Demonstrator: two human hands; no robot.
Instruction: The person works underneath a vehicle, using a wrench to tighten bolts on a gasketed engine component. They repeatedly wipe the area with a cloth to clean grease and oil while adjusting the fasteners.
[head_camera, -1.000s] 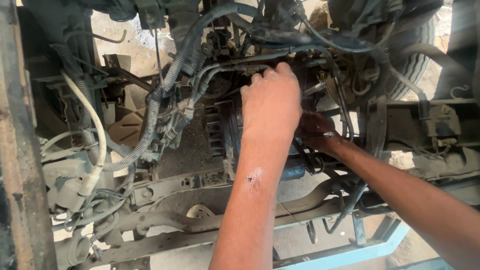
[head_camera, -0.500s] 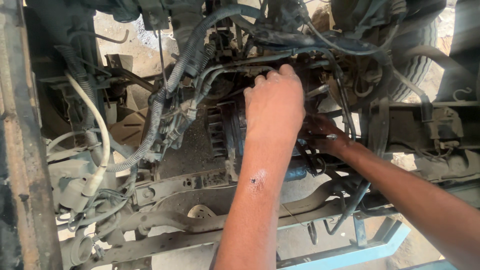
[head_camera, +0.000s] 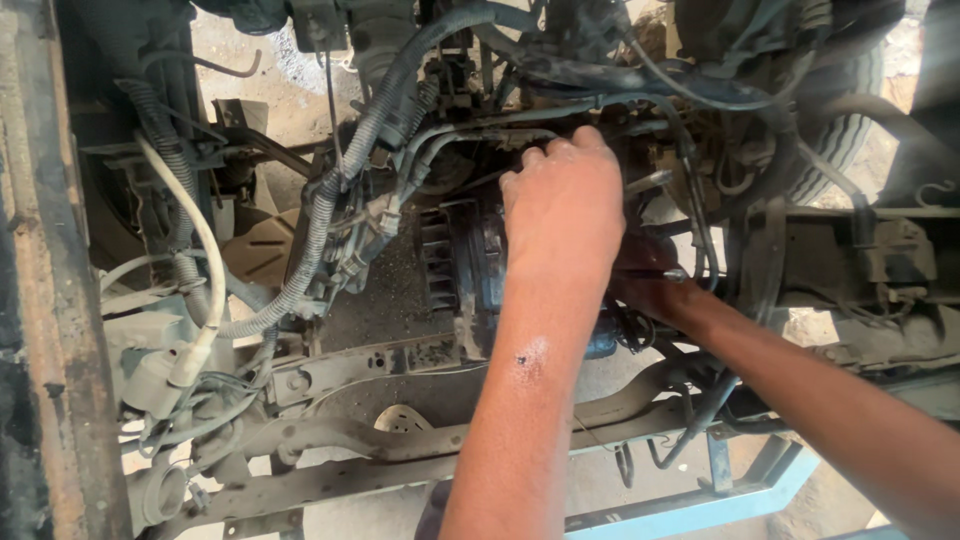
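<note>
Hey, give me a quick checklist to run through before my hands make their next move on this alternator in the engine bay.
1. Left hand steadying the alternator: ok, palm laid over its top.
2. Right hand placed: cannot tell, mostly hidden behind the left.
3. Tool in the right hand: cannot tell, only a metal tip shows.
4. Corrugated hose clear of the hands: ok, off to the side.
5. Wires clear: not ok, they run right beside the right hand.
</note>
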